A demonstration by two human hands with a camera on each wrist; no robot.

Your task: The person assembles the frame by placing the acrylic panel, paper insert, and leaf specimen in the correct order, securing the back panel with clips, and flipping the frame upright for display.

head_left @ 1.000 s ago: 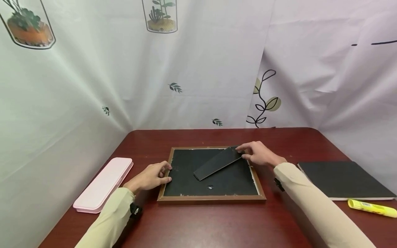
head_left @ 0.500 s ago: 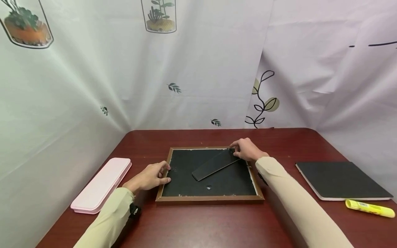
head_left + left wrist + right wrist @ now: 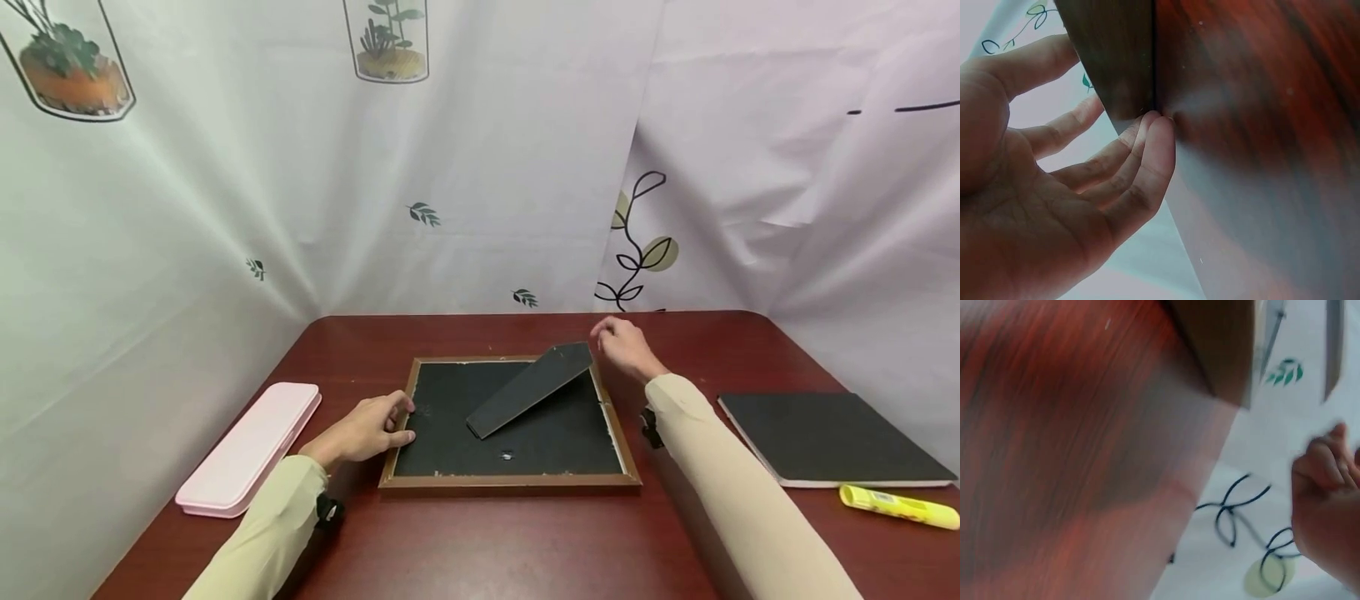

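Observation:
A picture frame [image 3: 510, 480] with a brown rim lies back side up on the table. Its black backing board [image 3: 457, 392] shows, and the easel stand [image 3: 532, 387] slants across it, far end raised. My left hand [image 3: 367, 427] holds the frame's left edge, thumb and index finger over the rim. In the left wrist view, other fingertips [image 3: 1160, 134] meet the frame's side near the tabletop. My right hand [image 3: 626, 346] hovers just right of the stand's raised end, apart from it, fingers loosely bent around nothing. It is blurred in the right wrist view.
On the left lies a pink pencil case [image 3: 251, 446]. A black-covered notebook [image 3: 832, 437] lies to the right, with a yellow glue stick [image 3: 900, 506] before it. A white printed curtain [image 3: 480, 167] surrounds the reddish-brown table [image 3: 525, 550] at the back and sides.
My right hand took hold of the stand's far end, then let go and moved up and right. The stand's end is now raised higher. My left hand stays at the frame's edge.

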